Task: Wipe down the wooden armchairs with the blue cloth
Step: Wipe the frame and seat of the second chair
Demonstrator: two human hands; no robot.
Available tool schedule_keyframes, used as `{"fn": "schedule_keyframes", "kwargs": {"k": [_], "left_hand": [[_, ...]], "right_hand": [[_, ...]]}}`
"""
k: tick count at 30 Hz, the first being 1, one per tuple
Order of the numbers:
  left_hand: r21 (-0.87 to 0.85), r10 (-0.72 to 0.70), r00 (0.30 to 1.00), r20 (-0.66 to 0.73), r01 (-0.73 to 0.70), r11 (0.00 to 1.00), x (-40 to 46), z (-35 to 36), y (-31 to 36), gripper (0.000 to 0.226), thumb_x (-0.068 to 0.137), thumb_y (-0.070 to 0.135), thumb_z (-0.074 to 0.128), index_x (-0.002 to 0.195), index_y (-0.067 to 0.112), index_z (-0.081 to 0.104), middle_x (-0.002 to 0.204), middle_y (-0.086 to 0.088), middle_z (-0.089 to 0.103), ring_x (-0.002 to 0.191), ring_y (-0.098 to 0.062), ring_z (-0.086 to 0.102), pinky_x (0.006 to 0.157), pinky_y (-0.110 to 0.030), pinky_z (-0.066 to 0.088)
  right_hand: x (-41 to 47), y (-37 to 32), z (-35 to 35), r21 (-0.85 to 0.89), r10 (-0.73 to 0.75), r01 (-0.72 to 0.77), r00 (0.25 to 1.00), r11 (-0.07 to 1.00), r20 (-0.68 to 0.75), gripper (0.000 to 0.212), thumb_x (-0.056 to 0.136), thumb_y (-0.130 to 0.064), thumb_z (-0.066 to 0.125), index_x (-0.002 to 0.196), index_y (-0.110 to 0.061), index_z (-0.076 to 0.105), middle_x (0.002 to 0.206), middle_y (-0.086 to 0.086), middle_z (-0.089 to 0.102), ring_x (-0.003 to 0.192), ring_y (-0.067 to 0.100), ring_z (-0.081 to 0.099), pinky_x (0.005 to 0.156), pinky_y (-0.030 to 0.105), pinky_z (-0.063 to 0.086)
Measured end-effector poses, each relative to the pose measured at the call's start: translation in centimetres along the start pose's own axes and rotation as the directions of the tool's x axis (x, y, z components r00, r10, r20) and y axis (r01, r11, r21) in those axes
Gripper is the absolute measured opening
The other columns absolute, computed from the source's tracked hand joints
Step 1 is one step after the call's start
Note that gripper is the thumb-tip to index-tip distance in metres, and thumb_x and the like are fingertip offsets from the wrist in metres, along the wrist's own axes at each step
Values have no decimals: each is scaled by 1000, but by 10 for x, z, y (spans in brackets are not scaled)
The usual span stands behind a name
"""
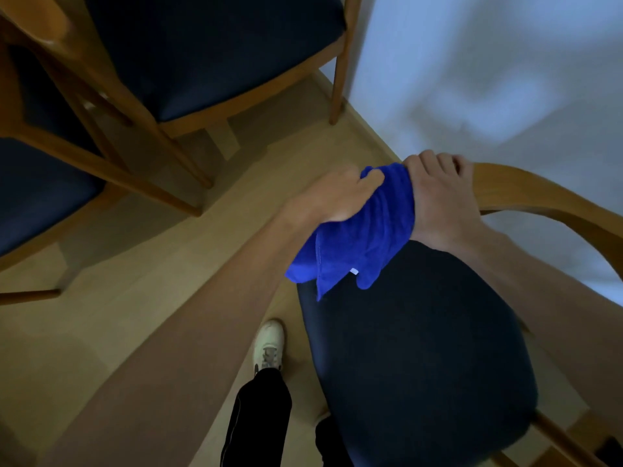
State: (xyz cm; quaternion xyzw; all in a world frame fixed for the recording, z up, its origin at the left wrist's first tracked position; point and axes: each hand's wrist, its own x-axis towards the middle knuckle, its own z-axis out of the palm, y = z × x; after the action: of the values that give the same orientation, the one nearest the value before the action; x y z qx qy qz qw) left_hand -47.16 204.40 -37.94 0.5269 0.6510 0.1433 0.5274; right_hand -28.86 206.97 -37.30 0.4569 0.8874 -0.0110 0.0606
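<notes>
At centre right of the frame, the blue cloth (360, 230) drapes over the near armchair's wooden armrest (526, 193). Both the left hand (332, 197) and right hand (441, 197) have fingers clamped on it; best to keep it bunched tight and slide along the curve.

We see a fuzzy blue cloth (357, 237), smooth varnished wood armrest (526, 190), matt dark fabric seat (421, 348), pale wood-look floor (168, 264).
</notes>
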Motion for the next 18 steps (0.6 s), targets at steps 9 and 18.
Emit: {"fn": "schedule_keyframes", "kwargs": {"k": [9,18], "left_hand": [[263,168,841,-515,-32,964,-61,26,-37,41,102,49,29,71,23,41,59,10,41,56,-16,45,57,-32,33],[-745,-596,498,-630,-170,645,-81,70,-22,34,93,47,55,78,16,55,74,-1,56,67,-13,54,66,-34,52]], "right_hand": [[2,-1,-3,37,12,-14,999,999,47,81,51,-43,86,117,-16,48,114,6,53,107,28,51,103,46,29],[1,-1,-2,17,21,-22,999,1000,41,79,48,-32,85,116,-14,50,114,9,52,107,31,49,100,47,29]]}}
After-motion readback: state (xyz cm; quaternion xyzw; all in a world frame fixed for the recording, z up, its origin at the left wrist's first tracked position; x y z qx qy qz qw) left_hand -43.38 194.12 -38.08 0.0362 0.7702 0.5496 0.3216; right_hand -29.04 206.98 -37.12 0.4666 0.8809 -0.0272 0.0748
